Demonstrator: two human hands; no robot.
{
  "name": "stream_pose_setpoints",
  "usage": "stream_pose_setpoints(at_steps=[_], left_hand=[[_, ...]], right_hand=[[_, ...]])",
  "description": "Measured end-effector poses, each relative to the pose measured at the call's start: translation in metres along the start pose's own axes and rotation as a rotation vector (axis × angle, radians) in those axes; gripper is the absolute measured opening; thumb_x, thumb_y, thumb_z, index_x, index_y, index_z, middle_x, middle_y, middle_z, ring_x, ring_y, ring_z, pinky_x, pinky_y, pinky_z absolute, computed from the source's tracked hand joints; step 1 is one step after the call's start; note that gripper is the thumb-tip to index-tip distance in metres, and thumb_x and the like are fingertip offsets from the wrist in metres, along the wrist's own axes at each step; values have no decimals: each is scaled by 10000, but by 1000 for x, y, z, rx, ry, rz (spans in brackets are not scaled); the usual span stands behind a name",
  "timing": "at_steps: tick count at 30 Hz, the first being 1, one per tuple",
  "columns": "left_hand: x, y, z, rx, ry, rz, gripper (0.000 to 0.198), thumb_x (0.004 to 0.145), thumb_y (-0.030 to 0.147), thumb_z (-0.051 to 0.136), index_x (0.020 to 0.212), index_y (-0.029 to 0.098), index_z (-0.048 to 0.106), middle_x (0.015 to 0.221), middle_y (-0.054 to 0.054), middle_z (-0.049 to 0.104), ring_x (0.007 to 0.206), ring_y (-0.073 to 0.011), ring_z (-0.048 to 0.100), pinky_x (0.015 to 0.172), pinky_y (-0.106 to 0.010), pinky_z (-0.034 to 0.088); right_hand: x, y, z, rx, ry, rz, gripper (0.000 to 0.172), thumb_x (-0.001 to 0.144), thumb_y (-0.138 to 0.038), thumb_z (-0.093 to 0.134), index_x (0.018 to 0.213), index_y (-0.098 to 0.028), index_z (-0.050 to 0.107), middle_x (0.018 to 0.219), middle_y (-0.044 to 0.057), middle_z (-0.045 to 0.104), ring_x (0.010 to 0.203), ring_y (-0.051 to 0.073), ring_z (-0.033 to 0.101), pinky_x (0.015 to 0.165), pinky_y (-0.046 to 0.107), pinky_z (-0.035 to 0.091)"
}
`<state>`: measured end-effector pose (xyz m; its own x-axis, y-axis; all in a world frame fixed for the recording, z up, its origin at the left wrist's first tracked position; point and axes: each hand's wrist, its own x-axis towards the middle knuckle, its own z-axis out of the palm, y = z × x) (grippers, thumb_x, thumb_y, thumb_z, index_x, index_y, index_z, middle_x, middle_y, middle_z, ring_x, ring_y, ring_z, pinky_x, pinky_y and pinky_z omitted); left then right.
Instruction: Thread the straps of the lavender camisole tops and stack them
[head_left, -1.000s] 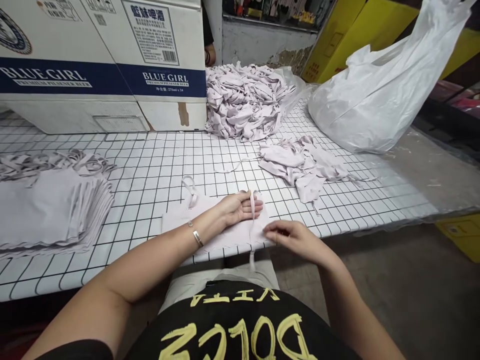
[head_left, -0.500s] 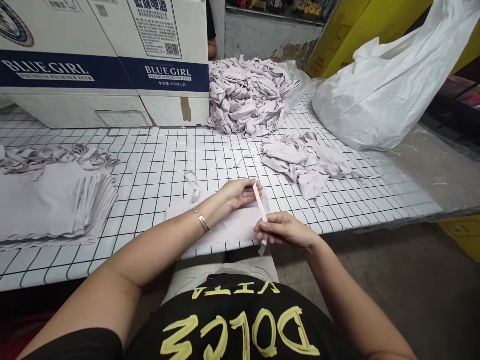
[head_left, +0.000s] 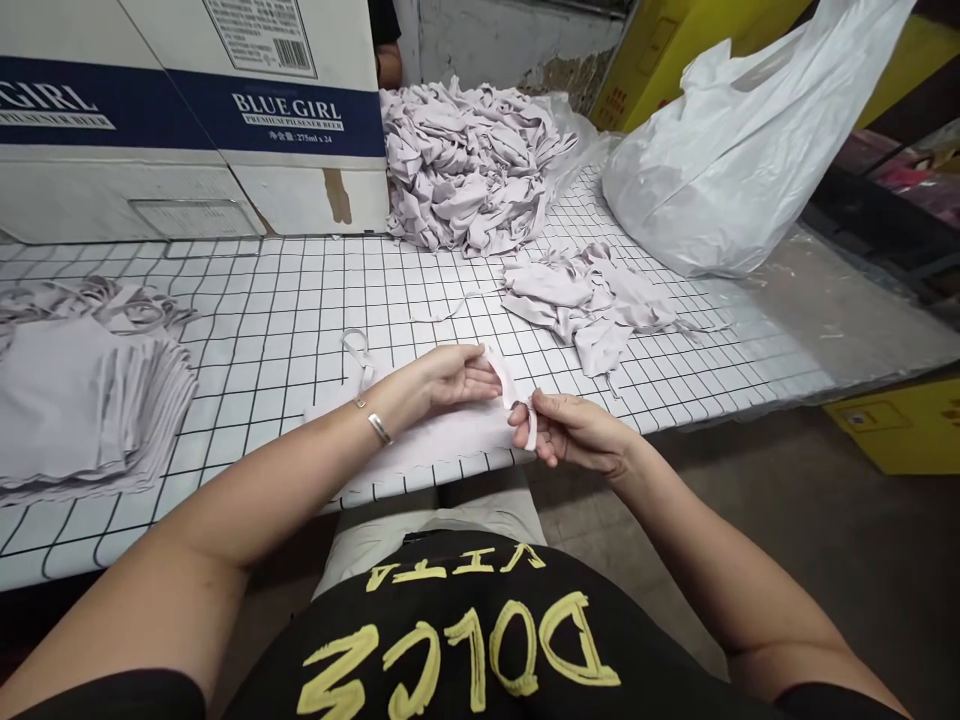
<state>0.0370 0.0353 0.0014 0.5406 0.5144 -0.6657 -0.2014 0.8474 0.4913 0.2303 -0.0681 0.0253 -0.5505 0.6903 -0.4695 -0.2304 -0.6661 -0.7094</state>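
Observation:
A pale pink strappy garment [head_left: 442, 437] lies flat at the table's front edge, partly under my left forearm. My left hand [head_left: 461, 376] pinches the upper end of its shoulder strap [head_left: 506, 378] between thumb and fingers, palm turned up. Lower down and to the right, my right hand [head_left: 570, 428] grips the same strap with thumb and forefinger. Between the hands the strap bends, and a short loop of it hangs below my right fingers. The garment's other strap [head_left: 355, 345] stands in a loop beyond my left wrist.
A neat stack of similar garments [head_left: 82, 400] lies at left. Loose ones form a small heap [head_left: 570, 300] and a big pile [head_left: 472, 170] behind. A beer carton [head_left: 300, 190] and a white plastic bag [head_left: 690, 180] stand on the checked tablecloth [head_left: 277, 330]. A person's arm [head_left: 388, 65] shows behind the carton.
The strap was stretched straight between my hands and now curves. My right hand has turned and its fingers have spread somewhat. The whole view has shifted a little to the right and down.

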Motion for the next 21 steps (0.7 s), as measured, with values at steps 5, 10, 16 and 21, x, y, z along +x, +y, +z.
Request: stream_pose_setpoints(at_steps=[5, 10, 16, 21], left_hand=[[-29, 4, -17, 300, 57, 77, 146, 909, 201, 524, 871, 94, 614, 792, -130, 691, 678, -173, 684, 580, -255, 558], [-48, -2, -29, 539, 184, 361, 96, 844, 160, 574, 805, 117, 649, 708, -50, 641, 506, -70, 536, 416, -176, 348], [-64, -17, -27, 810, 237, 561, 118, 824, 235, 578, 784, 173, 671, 755, -43, 655, 642, -129, 564, 576, -240, 412], [-62, -27, -44, 1352, 501, 741, 86, 832, 264, 593, 843, 193, 640, 919, -68, 644, 887, -225, 555, 787, -344, 388]], right_hand=[[15, -14, 2, 33, 2, 11, 302, 716, -116, 783, 997, -118, 673, 923, 58, 744, 669, 86, 692, 636, 173, 580], [36, -26, -2, 42, 119, -80, 196, 766, -205, 764, 900, -146, 635, 878, 25, 736, 585, 53, 658, 522, 125, 524], [59, -45, -3, 26, 207, -113, 200, 762, -229, 770, 862, -171, 607, 816, 6, 703, 689, 81, 681, 622, 161, 556], [75, -63, -10, -68, 174, -142, 281, 648, -164, 836, 798, -173, 599, 713, -14, 670, 709, 101, 667, 651, 190, 546]])
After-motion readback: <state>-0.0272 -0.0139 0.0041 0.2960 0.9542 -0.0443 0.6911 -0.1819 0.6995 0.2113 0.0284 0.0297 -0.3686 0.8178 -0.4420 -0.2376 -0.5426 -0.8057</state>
